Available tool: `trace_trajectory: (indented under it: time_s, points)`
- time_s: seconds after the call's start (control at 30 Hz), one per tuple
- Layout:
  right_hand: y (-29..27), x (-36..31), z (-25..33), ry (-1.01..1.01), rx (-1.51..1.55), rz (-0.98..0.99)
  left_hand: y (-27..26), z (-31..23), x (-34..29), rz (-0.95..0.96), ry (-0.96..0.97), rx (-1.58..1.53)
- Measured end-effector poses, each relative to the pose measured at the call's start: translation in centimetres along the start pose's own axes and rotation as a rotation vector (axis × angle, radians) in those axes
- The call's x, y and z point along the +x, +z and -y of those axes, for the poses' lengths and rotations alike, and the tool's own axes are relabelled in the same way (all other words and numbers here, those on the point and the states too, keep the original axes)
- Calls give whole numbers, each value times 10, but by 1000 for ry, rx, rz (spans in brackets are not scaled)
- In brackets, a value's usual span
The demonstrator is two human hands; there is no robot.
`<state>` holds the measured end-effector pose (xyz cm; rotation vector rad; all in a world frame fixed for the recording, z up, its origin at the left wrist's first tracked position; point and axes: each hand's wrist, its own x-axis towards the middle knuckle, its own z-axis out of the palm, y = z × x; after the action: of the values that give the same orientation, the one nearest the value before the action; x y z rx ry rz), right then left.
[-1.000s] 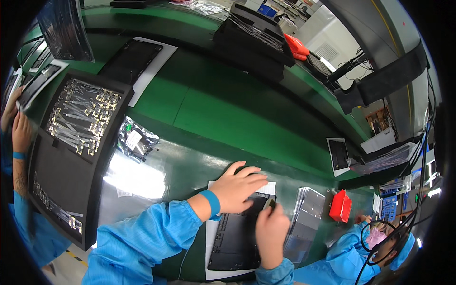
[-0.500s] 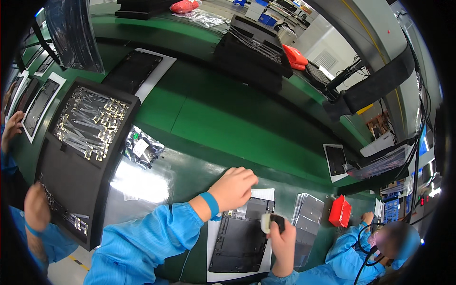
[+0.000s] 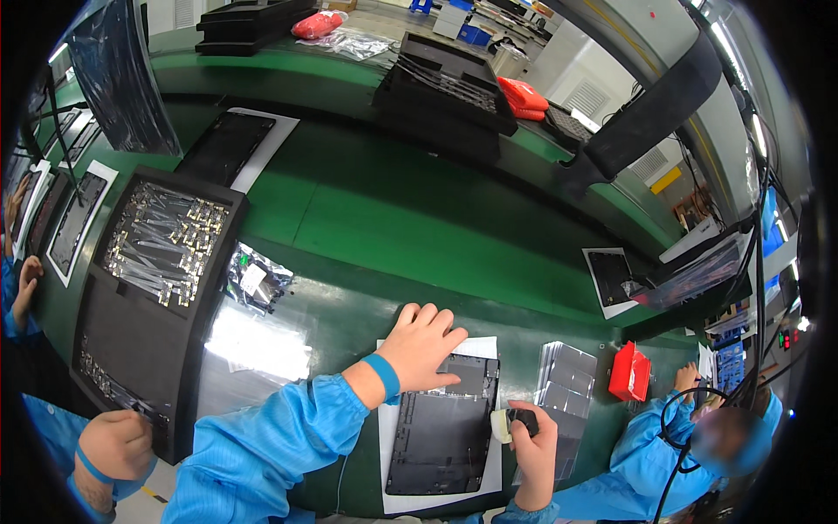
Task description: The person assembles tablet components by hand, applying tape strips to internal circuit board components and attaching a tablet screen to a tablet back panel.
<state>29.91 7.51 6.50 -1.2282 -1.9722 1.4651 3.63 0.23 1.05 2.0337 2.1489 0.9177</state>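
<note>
A black flat device housing [image 3: 441, 445] lies on a white sheet [image 3: 394, 504] in front of me. My left hand [image 3: 417, 348] rests across its upper left corner, fingers spread and holding nothing visible, with the thumb over the housing's upper part. In my right hand [image 3: 537, 450], at the housing's right edge, is a small tool with a black grip and a pale, block-like end [image 3: 500, 426]. Whether the pale end is bristle or pad I cannot tell. It appears just above the housing's edge. Silvery-grey rectangular sheets [image 3: 567, 384] lie to the right.
At left, a black tray [image 3: 188, 349] holds several small circuit boards with ribbon cables; a co-worker's closed hand [image 3: 118, 445] is at its near end. Beside it lies a clear parts bag [image 3: 255, 278]. A red bin [image 3: 628, 373] stands right, near another co-worker [image 3: 655, 445].
My left hand's fingers have gone from bunched to spread. My right hand has turned and shifted slightly right with the tool. The left co-worker's hand has moved along the tray, and the view has shifted.
</note>
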Motion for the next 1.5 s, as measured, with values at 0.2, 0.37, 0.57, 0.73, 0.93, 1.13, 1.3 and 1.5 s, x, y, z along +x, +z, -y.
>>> trace_trajectory:
  time_s: [0.2,0.37,0.57,0.73,0.93,1.13,1.3,1.5]
  points:
    - [5,-3,-9,-28,-32,38,10,2,-3,-43,-23,-38]
    - [2,0,-12,-55,7,24,16,6,-1,-82,-14,-43]
    - [-11,-2,-8,-80,-46,-13,15,7,2,-102,71,41]
    - [-27,12,-28,-442,-31,-137,-10,-9,7,7,43,-115]
    - [-36,6,-14,-83,-46,508,-42,-13,11,-329,123,-213]
    - [-21,61,8,-11,147,330,-55,0,14,-601,-101,114]
    - [9,169,25,-17,331,308,-57,-18,9,-658,154,128]
    - [81,296,29,48,177,253,19,-9,0,-46,421,12]
